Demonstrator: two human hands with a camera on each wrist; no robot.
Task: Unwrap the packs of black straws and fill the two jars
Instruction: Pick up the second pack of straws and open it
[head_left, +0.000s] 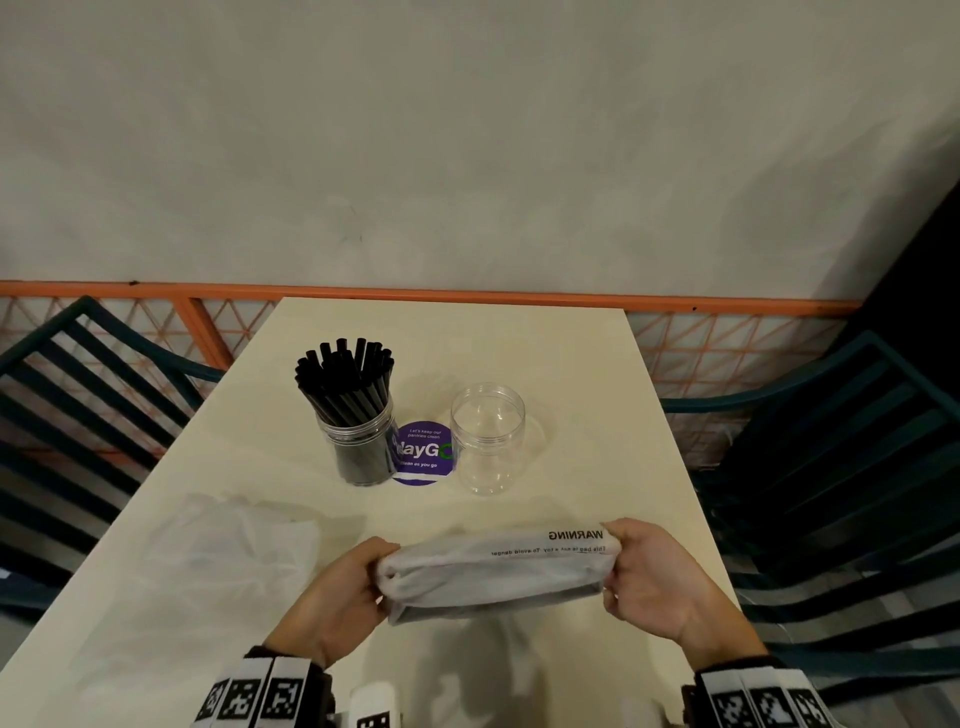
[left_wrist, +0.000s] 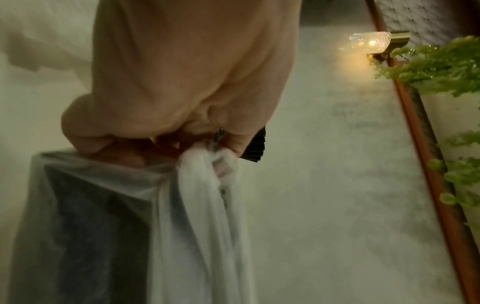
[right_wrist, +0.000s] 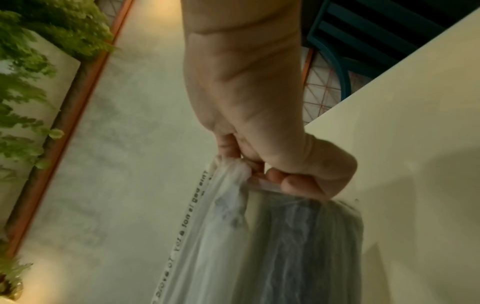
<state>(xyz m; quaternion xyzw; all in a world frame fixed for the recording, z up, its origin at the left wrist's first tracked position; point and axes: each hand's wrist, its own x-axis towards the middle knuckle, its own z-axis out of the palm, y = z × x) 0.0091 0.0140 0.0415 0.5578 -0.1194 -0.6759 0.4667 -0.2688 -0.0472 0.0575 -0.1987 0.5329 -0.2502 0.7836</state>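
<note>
A pack of black straws in a cloudy plastic wrapper (head_left: 496, 574) printed WARNING hangs level above the table's near edge. My left hand (head_left: 345, 592) grips its left end, bunching the film (left_wrist: 197, 174). My right hand (head_left: 649, 577) pinches the right end (right_wrist: 233, 170). Dark straws show through the wrapper (right_wrist: 298, 246). At mid-table a clear jar (head_left: 358, 441) stands packed with black straws. An empty clear jar (head_left: 488, 441) stands to its right.
A crumpled empty wrapper (head_left: 234, 540) lies on the cream table (head_left: 597, 467) at the left. A purple round sticker (head_left: 423, 452) sits between the jars. Dark slatted chairs (head_left: 831, 467) flank the table; an orange rail (head_left: 467, 293) and wall close the far side.
</note>
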